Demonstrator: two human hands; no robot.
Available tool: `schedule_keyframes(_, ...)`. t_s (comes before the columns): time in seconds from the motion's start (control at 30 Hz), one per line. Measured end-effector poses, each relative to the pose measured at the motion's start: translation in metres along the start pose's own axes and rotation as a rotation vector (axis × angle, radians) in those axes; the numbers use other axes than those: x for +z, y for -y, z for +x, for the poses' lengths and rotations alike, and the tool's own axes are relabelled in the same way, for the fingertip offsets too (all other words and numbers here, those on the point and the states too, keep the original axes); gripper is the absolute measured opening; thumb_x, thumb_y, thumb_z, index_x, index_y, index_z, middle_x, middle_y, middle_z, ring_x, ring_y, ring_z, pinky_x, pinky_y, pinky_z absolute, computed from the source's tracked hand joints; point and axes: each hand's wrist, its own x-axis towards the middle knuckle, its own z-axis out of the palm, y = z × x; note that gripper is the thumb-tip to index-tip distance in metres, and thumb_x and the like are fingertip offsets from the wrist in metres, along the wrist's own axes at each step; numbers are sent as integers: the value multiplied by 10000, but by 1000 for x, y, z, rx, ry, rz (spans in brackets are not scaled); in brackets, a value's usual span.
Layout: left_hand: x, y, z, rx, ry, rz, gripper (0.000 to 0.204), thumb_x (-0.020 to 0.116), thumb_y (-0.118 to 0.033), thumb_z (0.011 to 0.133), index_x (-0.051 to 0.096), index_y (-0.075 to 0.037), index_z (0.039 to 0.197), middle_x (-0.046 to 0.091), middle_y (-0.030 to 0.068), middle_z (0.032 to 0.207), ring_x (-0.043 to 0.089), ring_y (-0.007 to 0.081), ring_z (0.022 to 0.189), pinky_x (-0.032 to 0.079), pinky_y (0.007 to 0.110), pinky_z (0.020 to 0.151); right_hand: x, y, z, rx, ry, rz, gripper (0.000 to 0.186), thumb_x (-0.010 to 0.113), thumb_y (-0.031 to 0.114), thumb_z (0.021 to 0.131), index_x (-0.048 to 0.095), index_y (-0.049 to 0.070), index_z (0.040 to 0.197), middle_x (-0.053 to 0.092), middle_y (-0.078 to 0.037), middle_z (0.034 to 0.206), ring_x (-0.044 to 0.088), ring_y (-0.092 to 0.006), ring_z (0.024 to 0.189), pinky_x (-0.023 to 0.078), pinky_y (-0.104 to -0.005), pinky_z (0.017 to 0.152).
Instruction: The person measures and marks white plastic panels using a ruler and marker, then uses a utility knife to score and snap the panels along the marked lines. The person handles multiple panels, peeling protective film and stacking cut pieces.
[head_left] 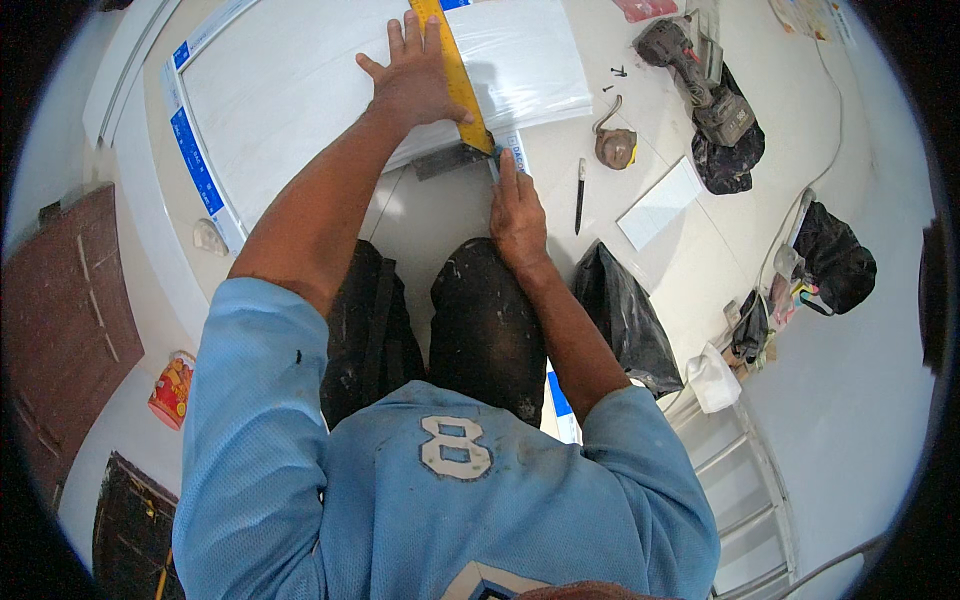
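Note:
My left hand lies spread with fingers apart, pressing a yellow try square blade onto a white panel wrapped in clear film. The square's dark stock sits against the panel's near edge. By the square's corner, my right hand is closed with the index finger stretched forward. A slim pale-blue thing shows beside that finger, but most of it is hidden in the hand. A white strip with blue print runs under the fingertips.
On the tiled floor to the right lie a black pen, a tape measure, several screws, a white rectangular piece, a cordless power tool and a black plastic bag. A red tub stands at left.

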Motion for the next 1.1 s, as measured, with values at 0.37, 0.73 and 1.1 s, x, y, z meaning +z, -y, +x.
schedule_keyframes(0.37, -1, 1, -1, 15, -17, 9, 1674, 1009, -732, 547, 71, -52, 1755, 49, 328, 1799, 43, 522, 1671, 149, 944, 1143, -1, 0, -1, -43, -91, 90, 644, 646, 6, 1014, 445, -7, 1625, 631, -253, 1019, 664, -437, 875, 590, -536, 768)
schedule_keyframes(0.73, 2, 2, 2, 1, 7, 13, 1680, 997, -748, 548, 58, -64, 1761, 33, 313, 1809, 31, 501, 1679, 148, 941, 1146, -6, 4, 3, -55, -91, 101, 675, 652, -22, 978, 483, 56, 1626, 629, -233, 998, 668, -420, 856, 593, -538, 743)
schedule_keyframes(1.1, 17, 9, 6, 29, -60, -13, 1684, 1001, -745, 539, 67, -56, 1759, 31, 309, 1811, 37, 501, 1678, 137, 936, 1153, -6, 17, 30, -43, -84, 43, 722, 617, -32, 978, 409, 50, 1664, 615, -246, 1018, 670, -450, 839, 592, -557, 719)
